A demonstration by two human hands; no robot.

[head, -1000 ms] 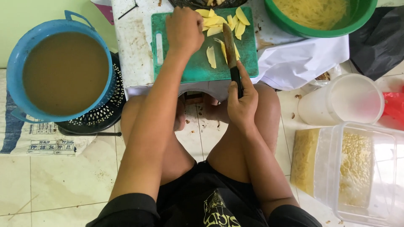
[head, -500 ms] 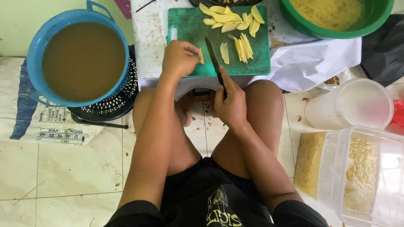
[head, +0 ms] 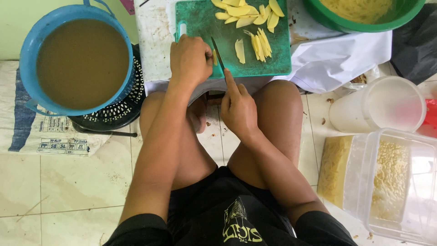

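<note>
A green cutting board [head: 205, 23] lies on a low white table ahead of my knees. Yellow potato slices [head: 246, 11] are piled at its far side, with thin cut strips [head: 259, 44] and one slice [head: 239, 50] nearer me. My left hand [head: 190, 59] presses a small yellow piece down at the board's near left part. My right hand [head: 237, 108] grips a knife [head: 217, 53], forefinger along its back, blade standing next to the left hand's fingers.
A blue bucket of brown water [head: 82, 61] rests on a black basket [head: 118, 111] at left. At the top right stands a green basin [head: 364, 18] of yellow shreds. A clear plastic tub [head: 391, 182] of shreds and a white container [head: 378, 107] stand at right.
My left hand came back from the slice pile to the board's near left with a piece. The knife followed to the left and now stands beside it. The view has tilted slightly.
</note>
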